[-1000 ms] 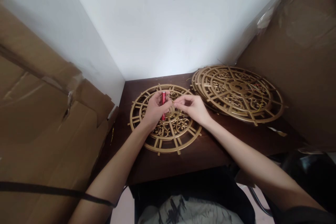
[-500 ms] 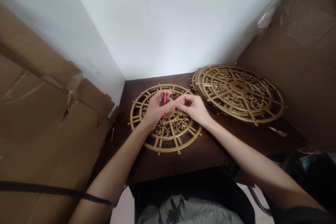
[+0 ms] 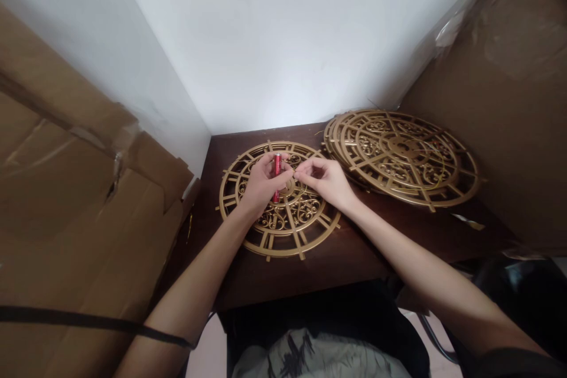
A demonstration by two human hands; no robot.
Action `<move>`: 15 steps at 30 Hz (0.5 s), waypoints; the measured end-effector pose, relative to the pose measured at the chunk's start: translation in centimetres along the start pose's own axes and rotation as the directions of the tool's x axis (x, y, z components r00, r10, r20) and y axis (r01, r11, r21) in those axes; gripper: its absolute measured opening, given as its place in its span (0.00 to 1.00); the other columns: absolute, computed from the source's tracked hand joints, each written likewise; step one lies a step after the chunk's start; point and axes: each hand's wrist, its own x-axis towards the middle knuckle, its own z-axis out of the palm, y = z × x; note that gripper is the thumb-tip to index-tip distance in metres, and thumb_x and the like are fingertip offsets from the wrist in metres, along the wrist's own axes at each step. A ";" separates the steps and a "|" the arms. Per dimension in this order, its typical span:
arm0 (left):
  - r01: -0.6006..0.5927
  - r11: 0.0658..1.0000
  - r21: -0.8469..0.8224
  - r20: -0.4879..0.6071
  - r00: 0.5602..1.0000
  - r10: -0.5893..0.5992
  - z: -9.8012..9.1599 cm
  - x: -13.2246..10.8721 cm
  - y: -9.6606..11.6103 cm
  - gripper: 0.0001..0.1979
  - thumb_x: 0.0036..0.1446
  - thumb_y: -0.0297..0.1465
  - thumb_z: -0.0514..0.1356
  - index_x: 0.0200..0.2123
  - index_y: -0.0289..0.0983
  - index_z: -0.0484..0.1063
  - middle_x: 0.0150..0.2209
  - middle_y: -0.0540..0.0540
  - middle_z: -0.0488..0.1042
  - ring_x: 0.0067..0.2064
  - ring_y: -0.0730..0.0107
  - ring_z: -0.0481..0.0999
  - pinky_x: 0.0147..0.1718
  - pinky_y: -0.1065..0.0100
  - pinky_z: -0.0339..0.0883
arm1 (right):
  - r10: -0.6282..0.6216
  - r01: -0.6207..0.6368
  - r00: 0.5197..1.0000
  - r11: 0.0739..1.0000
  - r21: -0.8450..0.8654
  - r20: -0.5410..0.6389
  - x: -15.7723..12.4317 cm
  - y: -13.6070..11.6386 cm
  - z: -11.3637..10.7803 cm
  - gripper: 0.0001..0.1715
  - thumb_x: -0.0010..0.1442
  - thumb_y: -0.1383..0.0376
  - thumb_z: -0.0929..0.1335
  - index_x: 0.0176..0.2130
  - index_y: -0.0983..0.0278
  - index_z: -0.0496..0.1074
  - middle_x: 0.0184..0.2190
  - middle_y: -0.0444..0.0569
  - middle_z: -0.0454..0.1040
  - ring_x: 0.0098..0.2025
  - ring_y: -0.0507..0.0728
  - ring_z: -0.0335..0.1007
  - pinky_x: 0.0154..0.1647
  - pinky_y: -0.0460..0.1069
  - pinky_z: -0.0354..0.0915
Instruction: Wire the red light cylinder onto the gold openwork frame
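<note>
No writing is legible anywhere. The left hand (image 3: 262, 186) grips a small red cylinder (image 3: 277, 164), upright over the middle of a round gold filigree disc (image 3: 279, 224) lying flat on the dark counter (image 3: 310, 271). The right hand (image 3: 325, 182) pinches something too small to identify beside it. A stack (image 3: 401, 156) of similar discs lies right.

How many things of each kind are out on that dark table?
Gold clock face lying alone: 1
Stack of gold clock faces: 1, number of layers unclear
Red tool in the left hand: 1
Total: 3
</note>
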 end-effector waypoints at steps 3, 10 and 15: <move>0.006 1.000 0.020 0.005 1.000 -0.006 0.0 -0.1 0.1 0.17 0.48 0.27 0.64 0.43 0.36 0.68 0.31 0.50 0.69 0.26 0.81 0.66 0.22 0.78 0.59 | -0.016 0.016 1.000 1.000 -0.026 0.003 -0.1 -0.1 0.0 0.11 0.50 0.60 0.72 0.29 0.67 0.74 0.25 0.46 0.72 0.28 0.50 0.64 0.31 0.47 0.62; 0.008 1.000 0.017 -0.004 1.000 -0.008 0.1 0.0 0.1 0.17 0.47 0.27 0.64 0.42 0.35 0.68 0.30 0.50 0.69 0.26 0.82 0.65 0.21 0.78 0.58 | -0.031 0.031 1.000 0.999 -0.025 0.004 -0.1 0.0 0.1 0.12 0.50 0.59 0.72 0.29 0.66 0.73 0.25 0.45 0.71 0.27 0.50 0.64 0.30 0.47 0.61; -0.012 1.000 -0.012 0.002 1.000 0.012 0.0 0.1 -0.1 0.17 0.47 0.27 0.64 0.42 0.35 0.68 0.30 0.50 0.68 0.24 0.84 0.63 0.20 0.79 0.56 | -0.051 0.051 0.999 0.999 -0.012 -0.019 -0.1 0.1 0.1 0.11 0.51 0.60 0.72 0.30 0.67 0.74 0.25 0.46 0.71 0.27 0.50 0.63 0.30 0.47 0.61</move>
